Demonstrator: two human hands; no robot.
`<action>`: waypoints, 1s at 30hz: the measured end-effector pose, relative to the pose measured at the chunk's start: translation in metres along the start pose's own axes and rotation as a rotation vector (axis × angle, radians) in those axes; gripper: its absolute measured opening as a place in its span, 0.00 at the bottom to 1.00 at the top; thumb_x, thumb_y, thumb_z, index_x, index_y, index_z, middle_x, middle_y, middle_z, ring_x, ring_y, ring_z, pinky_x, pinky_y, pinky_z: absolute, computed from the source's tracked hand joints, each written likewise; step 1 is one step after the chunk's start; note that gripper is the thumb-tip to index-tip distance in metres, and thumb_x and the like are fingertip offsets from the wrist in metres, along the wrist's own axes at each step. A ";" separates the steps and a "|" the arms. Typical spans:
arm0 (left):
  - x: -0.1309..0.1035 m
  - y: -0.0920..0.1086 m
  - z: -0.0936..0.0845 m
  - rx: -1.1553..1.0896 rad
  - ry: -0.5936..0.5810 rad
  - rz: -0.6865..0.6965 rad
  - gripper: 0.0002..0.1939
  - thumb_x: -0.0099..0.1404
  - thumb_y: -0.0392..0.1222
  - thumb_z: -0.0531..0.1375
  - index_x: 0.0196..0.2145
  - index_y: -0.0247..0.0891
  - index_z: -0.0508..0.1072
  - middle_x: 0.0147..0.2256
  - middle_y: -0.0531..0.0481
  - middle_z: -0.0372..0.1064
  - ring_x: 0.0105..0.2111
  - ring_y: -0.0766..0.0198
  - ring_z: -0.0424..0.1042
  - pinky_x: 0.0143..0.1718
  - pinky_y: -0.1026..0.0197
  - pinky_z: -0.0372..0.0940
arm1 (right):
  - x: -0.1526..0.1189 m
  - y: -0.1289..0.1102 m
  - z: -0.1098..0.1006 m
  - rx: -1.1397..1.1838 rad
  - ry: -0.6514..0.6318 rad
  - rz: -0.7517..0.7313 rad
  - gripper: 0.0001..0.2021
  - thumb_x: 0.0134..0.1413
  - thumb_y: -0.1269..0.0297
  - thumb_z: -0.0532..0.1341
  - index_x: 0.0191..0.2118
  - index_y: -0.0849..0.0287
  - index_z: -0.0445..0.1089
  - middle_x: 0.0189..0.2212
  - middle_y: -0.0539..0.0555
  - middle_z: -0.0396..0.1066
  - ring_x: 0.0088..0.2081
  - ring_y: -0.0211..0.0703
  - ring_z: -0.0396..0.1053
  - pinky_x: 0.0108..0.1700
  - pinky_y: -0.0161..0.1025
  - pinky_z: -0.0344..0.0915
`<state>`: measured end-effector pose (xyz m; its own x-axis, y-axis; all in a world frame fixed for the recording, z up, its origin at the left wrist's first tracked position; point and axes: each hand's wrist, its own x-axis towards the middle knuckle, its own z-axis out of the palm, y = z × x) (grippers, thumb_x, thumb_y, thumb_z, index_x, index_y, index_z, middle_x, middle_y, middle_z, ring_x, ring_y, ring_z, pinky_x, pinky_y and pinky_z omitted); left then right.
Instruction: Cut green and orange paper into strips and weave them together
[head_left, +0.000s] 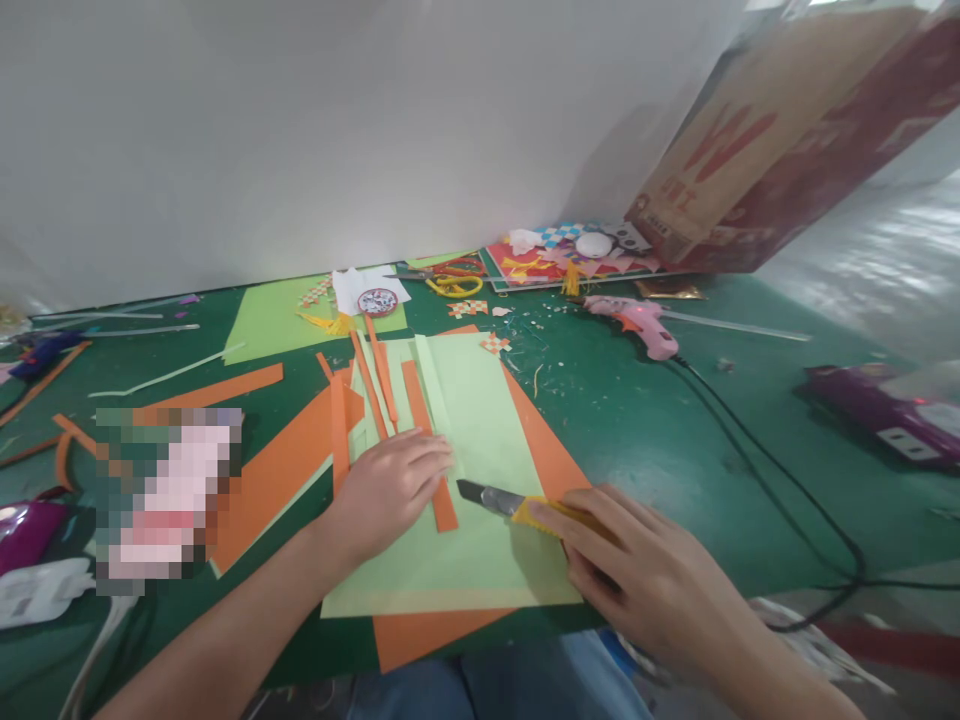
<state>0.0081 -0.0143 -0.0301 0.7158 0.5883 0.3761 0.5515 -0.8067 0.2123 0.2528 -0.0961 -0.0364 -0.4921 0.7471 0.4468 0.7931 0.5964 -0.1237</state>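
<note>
My right hand (637, 560) is wrapped round the yellow handle of a utility knife (551, 512), its dark blade out and pointing left just above a light green paper sheet (495, 420). On that sheet rests my left hand (394, 485), fingers bent and pressed together over a narrow orange paper strip (448, 508) that shows beyond both sides of them. More thin orange strips (381, 375) run up from under this hand. A folded pale green strip (429, 375) lies beside them. Wider orange paper (551, 440) sticks out beneath the green sheet.
At right lie a pink glue gun (634, 322) with a black cord and a purple device (885, 415). Scissors (454, 285) and a round patterned piece (377, 301) are at the back. A paper bag (757, 150) leans at back right. A blurred-out object (172, 495) is left.
</note>
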 end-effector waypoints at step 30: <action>0.001 0.000 -0.002 -0.011 -0.022 -0.002 0.12 0.69 0.36 0.50 0.41 0.36 0.74 0.43 0.49 0.76 0.46 0.63 0.73 0.52 0.55 0.67 | 0.013 -0.018 -0.001 -0.093 -0.059 0.011 0.17 0.59 0.72 0.46 0.47 0.61 0.69 0.28 0.52 0.69 0.22 0.32 0.66 0.19 0.31 0.59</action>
<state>0.0077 -0.0138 -0.0281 0.7244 0.5906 0.3556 0.5479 -0.8063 0.2229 0.2321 -0.0971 -0.0277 -0.5012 0.7714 0.3921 0.8273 0.5600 -0.0443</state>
